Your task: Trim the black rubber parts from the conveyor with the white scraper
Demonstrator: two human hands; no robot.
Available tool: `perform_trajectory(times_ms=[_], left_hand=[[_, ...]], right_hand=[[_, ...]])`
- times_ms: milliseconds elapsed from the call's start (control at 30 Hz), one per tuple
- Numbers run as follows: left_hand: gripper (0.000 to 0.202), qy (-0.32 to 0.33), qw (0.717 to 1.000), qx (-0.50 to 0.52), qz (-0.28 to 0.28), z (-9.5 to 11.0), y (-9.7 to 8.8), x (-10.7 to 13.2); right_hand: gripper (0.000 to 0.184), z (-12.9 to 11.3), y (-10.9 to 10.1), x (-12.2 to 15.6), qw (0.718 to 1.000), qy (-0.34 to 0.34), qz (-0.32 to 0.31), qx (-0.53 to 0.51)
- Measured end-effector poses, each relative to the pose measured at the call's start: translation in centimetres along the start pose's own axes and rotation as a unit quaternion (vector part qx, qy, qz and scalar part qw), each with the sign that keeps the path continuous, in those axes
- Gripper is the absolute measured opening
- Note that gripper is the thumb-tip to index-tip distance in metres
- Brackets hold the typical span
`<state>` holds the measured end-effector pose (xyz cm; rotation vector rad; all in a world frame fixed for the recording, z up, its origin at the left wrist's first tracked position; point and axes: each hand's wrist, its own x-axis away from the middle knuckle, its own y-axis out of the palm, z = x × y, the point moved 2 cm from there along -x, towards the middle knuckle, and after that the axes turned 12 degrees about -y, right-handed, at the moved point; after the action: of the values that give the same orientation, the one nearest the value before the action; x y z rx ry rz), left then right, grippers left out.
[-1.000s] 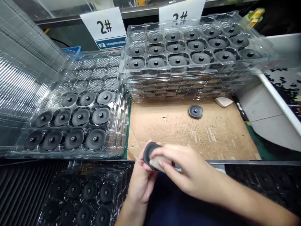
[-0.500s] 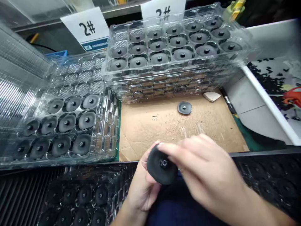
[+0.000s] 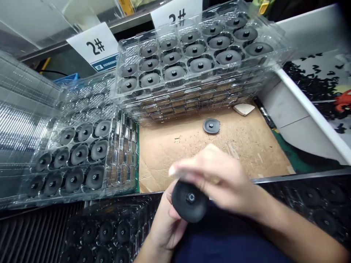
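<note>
My left hand (image 3: 168,215) is closed on the edge of a black rounded disc (image 3: 186,206) with a small hollow stub at its centre, tilted with the stub facing up. Just above the disc's upper right edge is my right hand (image 3: 216,175), smeared by motion, its fingers bent over. Whether it touches the disc or pinches something is unclear. On the cardboard sheet (image 3: 159,153) beyond my hands lies a similar dark grey disc (image 3: 211,125), stub up.
Stacked clear trays of discs stand at the back (image 3: 175,87) and left (image 3: 109,182). Black trays of discs (image 3: 98,237) sit lower in front. A white bin (image 3: 309,113) at right holds small black pieces and a red-handled tool (image 3: 342,101). A pale wedge (image 3: 244,109) rests on the cardboard.
My right hand has lifted off the disc's face and moved slightly up and left, now blurred. My left hand still holds the disc. The camera view has shifted and tilted a little.
</note>
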<state>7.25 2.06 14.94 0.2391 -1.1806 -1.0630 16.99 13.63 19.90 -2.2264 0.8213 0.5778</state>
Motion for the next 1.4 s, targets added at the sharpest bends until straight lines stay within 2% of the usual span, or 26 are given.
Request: perform_trajectory(times_ms=[67, 100, 167, 267, 367, 433, 500, 567, 633, 667, 733, 767, 833, 900, 967, 1033, 1100, 1200, 1267, 1333, 1400], left_hand=[[0.051, -0.013, 0.999, 0.015, -0.046, 0.1, 0.5, 0.0], [0.05, -0.011, 0.998, 0.026, -0.064, 0.1, 0.5, 0.0], [0.049, 0.003, 0.996, 0.039, -0.08, 0.1, 0.2, -0.1], [0.05, 0.025, 0.997, 0.043, -0.063, 0.0, -0.7, -0.4], [0.051, 0.035, 0.998, 0.03, -0.043, 0.0, -0.9, -0.6], [0.055, 0.048, 0.998, 0.025, -0.04, 0.2, -0.6, -0.6], [0.056, 0.064, 0.997, 0.023, -0.028, 0.4, -0.2, -0.6], [0.058, 0.077, 0.997, 0.015, -0.005, 0.5, 0.1, -0.6], [0.059, 0.089, 0.996, 0.007, 0.022, 0.6, 0.2, -0.6], [0.058, 0.093, 0.995, 0.007, 0.036, 0.6, 0.1, -0.6], [0.058, 0.103, 0.993, 0.011, 0.056, 0.7, -0.1, -0.6], [0.058, 0.108, 0.992, 0.013, 0.061, 0.7, -0.1, -0.6], [0.059, 0.115, 0.992, 0.009, 0.058, 0.8, 0.0, -0.6], [0.058, 0.112, 0.992, -0.005, 0.052, 0.9, 0.3, -0.7], [0.056, 0.102, 0.993, -0.01, 0.057, 1.0, 0.5, -0.9], [0.056, 0.1, 0.993, -0.002, 0.062, 1.1, 0.3, -1.0], [0.053, 0.102, 0.993, 0.012, 0.059, 1.3, 0.1, -1.0], [0.051, 0.1, 0.994, 0.019, 0.046, 1.5, -0.2, -0.9], [0.055, 0.089, 0.995, 0.021, 0.042, 1.5, -0.1, -0.9], [0.06, 0.079, 0.996, 0.021, 0.041, 1.4, 0.1, -0.9], [0.06, 0.072, 0.996, 0.02, 0.042, 1.2, 0.3, -0.9]], right_hand=[[0.02, 2.4, -0.3, 1.5, 0.988, 0.149, 0.044, 0.016], [0.021, 3.4, -0.1, 2.6, 0.979, 0.2, 0.043, 0.025], [0.023, 4.7, 1.2, 5.3, 0.971, 0.239, -0.002, 0.029], [0.021, 5.2, 3.7, 9.0, 0.972, 0.223, -0.07, 0.018], [0.021, 4.8, 4.3, 9.9, 0.971, 0.228, -0.075, 0.012], [0.021, 4.0, 3.2, 8.5, 0.967, 0.248, -0.046, 0.021], [0.023, 2.6, 1.6, 6.1, 0.968, 0.248, 0.02, 0.034], [0.024, 0.7, 0.2, 3.6, 0.98, 0.172, 0.094, 0.029], [0.023, -0.9, -0.3, 2.0, 0.993, 0.07, 0.091, 0.003], [0.023, -1.3, -0.3, 1.6, 0.997, 0.051, 0.059, -0.005], [0.022, -1.6, -0.1, 1.7, 0.997, 0.079, -0.02, 0.005], [0.023, -1.6, -0.1, 1.8, 0.994, 0.105, -0.038, 0.018], [0.024, -1.6, -0.2, 1.9, 0.993, 0.115, -0.017, 0.028], [0.026, -1.8, -0.3, 1.5, 0.996, 0.067, 0.05, 0.011], [0.024, -1.6, -0.2, 1.2, 0.996, 0.048, 0.067, -0.026], [0.021, -0.8, 0.1, 2.0, 0.993, 0.093, 0.025, -0.074], [0.019, 0.8, 0.6, 4.0, 0.979, 0.18, -0.013, -0.093], [0.022, 3.9, 1.5, 8.2, 0.96, 0.277, -0.016, -0.037], [0.021, 5.6, 2.1, 10.0, 0.952, 0.304, -0.02, -0.007], [0.021, 6.1, 2.1, 10.2, 0.951, 0.309, -0.02, -0.003], [0.023, 5.2, 1.4, 8.5, 0.952, 0.307, -0.002, -0.001]])
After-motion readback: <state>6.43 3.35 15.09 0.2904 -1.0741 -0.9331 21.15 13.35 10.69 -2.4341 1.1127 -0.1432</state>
